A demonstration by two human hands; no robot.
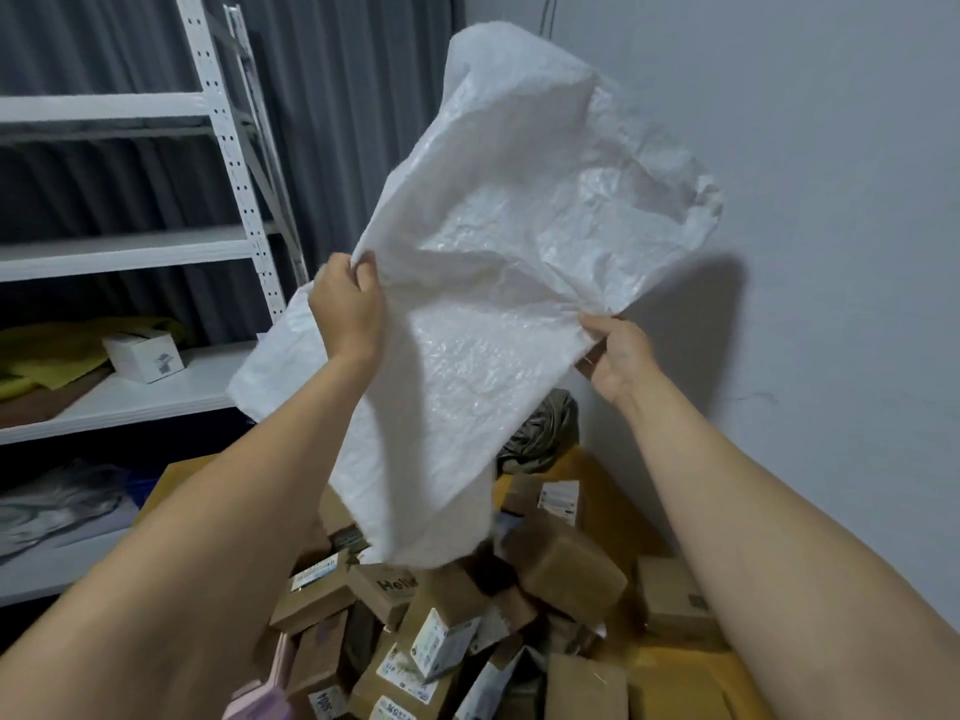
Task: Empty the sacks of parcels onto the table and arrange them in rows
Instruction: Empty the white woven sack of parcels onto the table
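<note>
Between the two raised hands hangs a crumpled white woven sack; the left hand clenches a fold of its edge; the right hand pinches the opposite edge under its thumb; below both hands, cardboard parcels lie heaped on the yellow table; beyond the left hand stands a white shelving rack bearing a small white box.

White shelving, perhaps grey curtain — pale wall.

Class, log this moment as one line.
phase: emptying | left hand: grips white woven plastic sack | right hand: grips sack | brown cardboard parcels: heaped on yellow table
</note>
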